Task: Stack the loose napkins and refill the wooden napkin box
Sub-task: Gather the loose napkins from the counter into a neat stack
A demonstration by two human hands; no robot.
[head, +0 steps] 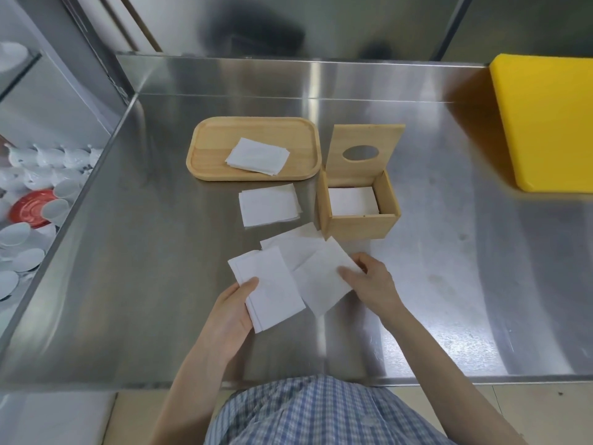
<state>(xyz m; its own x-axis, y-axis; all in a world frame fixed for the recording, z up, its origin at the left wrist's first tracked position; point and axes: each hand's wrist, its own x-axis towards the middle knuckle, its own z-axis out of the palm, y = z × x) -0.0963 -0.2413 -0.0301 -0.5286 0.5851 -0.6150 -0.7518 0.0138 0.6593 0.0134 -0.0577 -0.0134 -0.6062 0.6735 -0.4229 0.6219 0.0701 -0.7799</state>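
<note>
My left hand (229, 311) holds a small stack of white napkins (268, 289) just above the steel counter. My right hand (372, 284) pinches a single napkin (324, 281) that overlaps more loose napkins (296, 247) lying in front of the wooden napkin box (361, 223). The box stands with its lid (365, 150) tipped up and white napkins (353, 200) inside. Another pile of napkins (269, 205) lies flat left of the box. A further small pile (256, 156) rests on the wooden tray (205, 155) behind it.
A yellow cutting board (545, 123) lies at the far right of the steel counter (449, 252). To the left, below counter level, sit white cups and dishes (48, 162) and a red plate (30, 208). A steel backsplash runs along the back.
</note>
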